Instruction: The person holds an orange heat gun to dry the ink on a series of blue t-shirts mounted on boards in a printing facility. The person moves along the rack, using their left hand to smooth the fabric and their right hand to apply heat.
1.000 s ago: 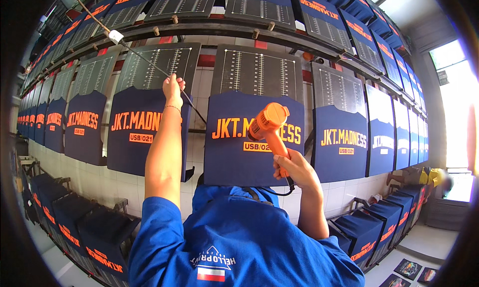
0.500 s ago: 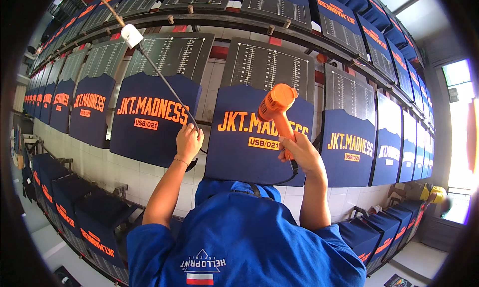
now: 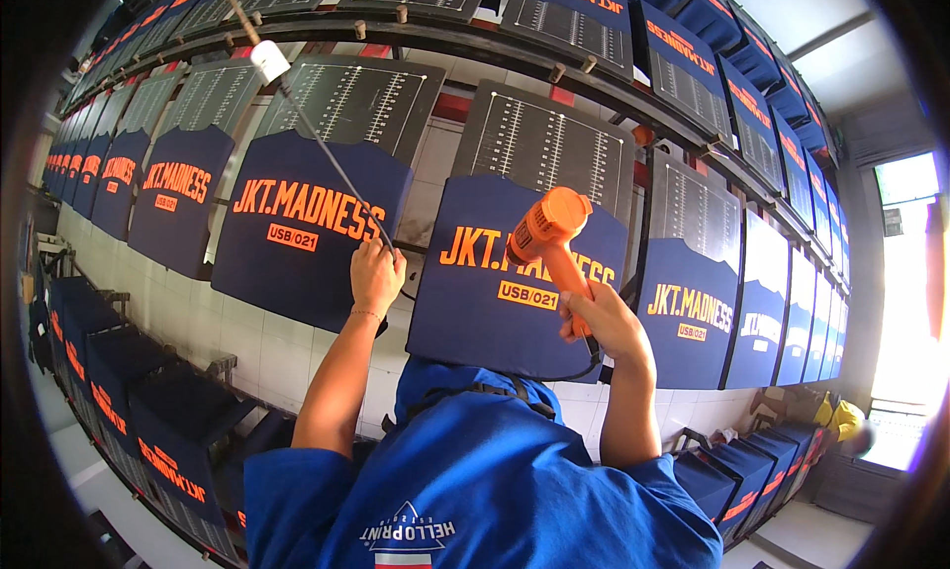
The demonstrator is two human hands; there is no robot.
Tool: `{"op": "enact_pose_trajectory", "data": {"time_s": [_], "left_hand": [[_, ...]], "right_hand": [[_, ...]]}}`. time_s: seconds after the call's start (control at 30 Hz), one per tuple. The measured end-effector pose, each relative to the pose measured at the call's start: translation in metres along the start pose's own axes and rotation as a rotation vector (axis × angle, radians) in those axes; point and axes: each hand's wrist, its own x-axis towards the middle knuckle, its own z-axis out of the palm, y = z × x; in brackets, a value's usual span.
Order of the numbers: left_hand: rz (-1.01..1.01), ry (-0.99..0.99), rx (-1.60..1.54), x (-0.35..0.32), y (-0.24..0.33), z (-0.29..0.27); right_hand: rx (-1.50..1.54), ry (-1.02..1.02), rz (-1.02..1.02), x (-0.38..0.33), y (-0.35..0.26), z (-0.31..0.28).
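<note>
My right hand (image 3: 612, 324) grips the handle of an orange hair dryer (image 3: 562, 240), which hangs over a navy shirt (image 3: 465, 327) with orange lettering. That shirt is stretched on a dark flat board with white ruler markings (image 3: 544, 134), and the dryer hides part of its print. My left hand (image 3: 377, 277) is closed around a dark cord (image 3: 332, 151) in front of the neighbouring navy shirt (image 3: 297, 297). From there the cord rises to a white connector (image 3: 270, 63) hanging on a brown rope-like line. Another piece of black cord runs below the dryer's handle.
Rows of boards with navy shirts curve away to both sides, such as the shirt on the right (image 3: 683, 346). A dark metal rail (image 3: 445, 37) carries wooden pegs behind them. More shirt boards (image 3: 193, 411) stand at lower left and lower right. A bright window (image 3: 910, 272) is at far right.
The view has shifted a little. The dryer sits slightly further left over the print and now covers different letters. My left hand keeps its hold on the cord.
</note>
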Motion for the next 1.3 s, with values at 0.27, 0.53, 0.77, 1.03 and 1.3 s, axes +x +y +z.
{"op": "enact_pose_trajectory", "data": {"time_s": [0.27, 0.53, 0.77, 1.03, 1.3], "left_hand": [[-0.002, -0.024, 0.042, 0.003, 0.003, -0.006], [-0.007, -0.008, 0.023, -0.001, -0.003, 0.001], [-0.014, -0.007, 0.059, -0.002, -0.002, 0.003], [-0.009, 0.006, 0.049, -0.002, 0.001, 0.001], [-0.002, 0.032, -0.017, 0.002, 0.004, -0.002]], "right_hand": [[-0.006, 0.078, -0.075, 0.02, -0.009, 0.014], [-0.045, 0.027, -0.016, 0.007, -0.007, 0.014], [-0.028, -0.042, 0.039, -0.013, 0.003, 0.018], [-0.006, -0.007, -0.006, -0.006, 0.004, 0.02], [0.109, 0.142, -0.067, 0.001, 0.009, 0.016]]}}
